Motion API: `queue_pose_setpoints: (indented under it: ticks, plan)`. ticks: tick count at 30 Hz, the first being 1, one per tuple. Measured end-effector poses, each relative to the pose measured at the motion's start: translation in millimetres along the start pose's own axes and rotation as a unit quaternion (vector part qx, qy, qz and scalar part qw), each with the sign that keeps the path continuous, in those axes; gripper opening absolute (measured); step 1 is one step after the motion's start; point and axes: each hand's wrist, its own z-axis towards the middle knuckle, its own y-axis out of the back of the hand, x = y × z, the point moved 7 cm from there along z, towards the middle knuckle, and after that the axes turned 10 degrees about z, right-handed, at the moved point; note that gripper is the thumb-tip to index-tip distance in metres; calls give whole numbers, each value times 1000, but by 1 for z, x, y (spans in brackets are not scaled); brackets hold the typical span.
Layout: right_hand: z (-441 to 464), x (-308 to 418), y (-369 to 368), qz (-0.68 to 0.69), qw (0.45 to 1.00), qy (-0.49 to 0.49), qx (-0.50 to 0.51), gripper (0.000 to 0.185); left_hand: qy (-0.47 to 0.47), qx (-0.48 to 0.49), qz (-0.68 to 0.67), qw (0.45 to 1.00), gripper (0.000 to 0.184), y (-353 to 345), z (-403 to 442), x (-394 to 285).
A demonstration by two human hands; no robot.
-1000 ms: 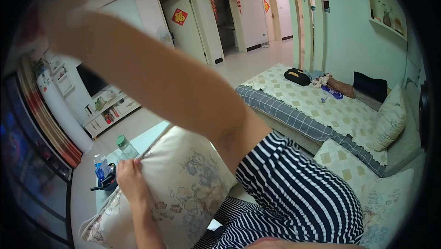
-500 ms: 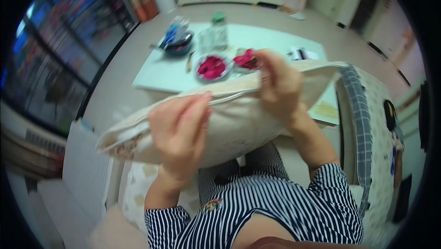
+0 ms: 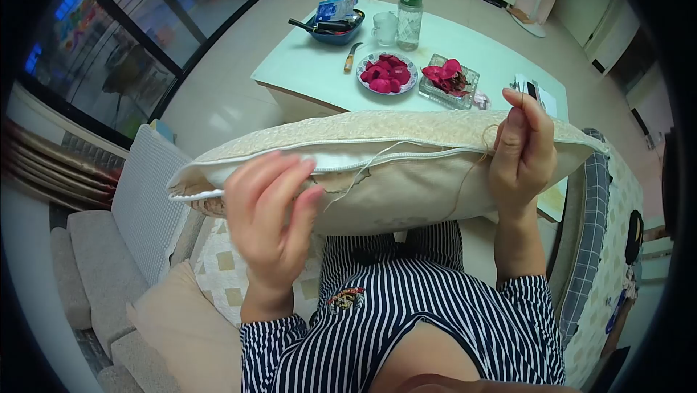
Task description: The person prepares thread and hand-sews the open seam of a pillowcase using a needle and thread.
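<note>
A cream cushion (image 3: 406, 193) with a textured top edge lies across my lap. Its white zipper (image 3: 428, 155) is partly undone at the left, and white inner fabric (image 3: 334, 158) shows through the gap. My left hand (image 3: 272, 219) is in front of that gap, fingers apart and nothing seen in them. Pinched above the cushion's right part, my right hand (image 3: 521, 150) holds a thin tan thread (image 3: 465, 177), which hangs down over the cushion. Whether a needle is on it cannot be made out. A loose pale strand (image 3: 357, 179) crosses the zipper.
Ahead, the white table (image 3: 305, 74) carries a plate of dark pink petals (image 3: 386, 74), a glass dish with petals (image 3: 449, 81), a knife (image 3: 353, 58), a green-lidded jar (image 3: 410, 21), a glass mug (image 3: 385, 30) and a blue basket (image 3: 335, 34). A sofa (image 3: 109, 269) stands at left.
My left hand has come off the zipper edge and its fingers have spread. The right hand has moved right, now clearly raised with the thread. The camera view has shifted.
</note>
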Motion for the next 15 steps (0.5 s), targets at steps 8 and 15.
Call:
queue_pose_setpoints:
  ticks: [8,15]
  plan:
    - [0,14,14,-10,999,24,22,18,-17,203,-51,978,16,-52,26,-36]
    - [3,18,22,-28,999,25,14,18,-21,136,-93,986,7,-40,33,-38]
